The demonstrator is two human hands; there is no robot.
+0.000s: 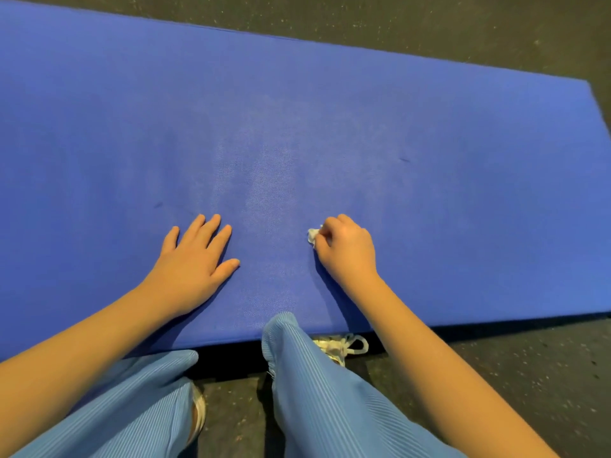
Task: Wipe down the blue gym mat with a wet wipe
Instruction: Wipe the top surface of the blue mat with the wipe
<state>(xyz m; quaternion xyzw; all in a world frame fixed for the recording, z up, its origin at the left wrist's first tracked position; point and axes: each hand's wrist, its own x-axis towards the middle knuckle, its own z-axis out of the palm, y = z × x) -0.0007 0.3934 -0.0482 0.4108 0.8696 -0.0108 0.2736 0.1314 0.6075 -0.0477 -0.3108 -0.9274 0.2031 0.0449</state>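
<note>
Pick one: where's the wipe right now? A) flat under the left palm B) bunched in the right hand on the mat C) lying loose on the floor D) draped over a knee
B: the right hand curls round the bunched white wipe on the blue mat, while the left hand lies flat and holds nothing.

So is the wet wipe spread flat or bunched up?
Bunched up: the wet wipe shows as a small crumpled wad in the right hand.
</note>
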